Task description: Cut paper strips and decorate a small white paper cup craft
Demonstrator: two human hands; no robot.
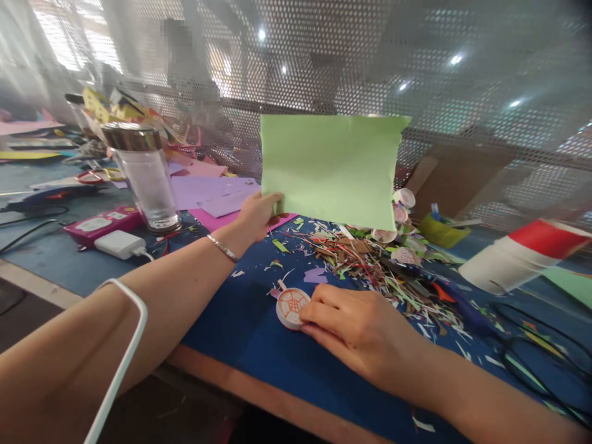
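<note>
My left hand (256, 216) pinches the lower left corner of a light green paper sheet (330, 169) and holds it upright above the blue table (240, 327). A thin bracelet circles that wrist. My right hand (356, 327) rests low on the table with its fingers curled onto a small round white disc with an orange web pattern (289, 306). A heap of paper scraps (383, 265) lies just beyond the right hand, under the green sheet.
A clear tumbler with a metal lid (145, 179) stands at the left beside a pink power strip (102, 223) and a white charger (119, 243). Purple and pink sheets (213, 194) lie behind. Stacked cups (522, 253) lie on their side at the right. Black scissors (531, 351) are near. A perforated screen (462, 80) backs the table.
</note>
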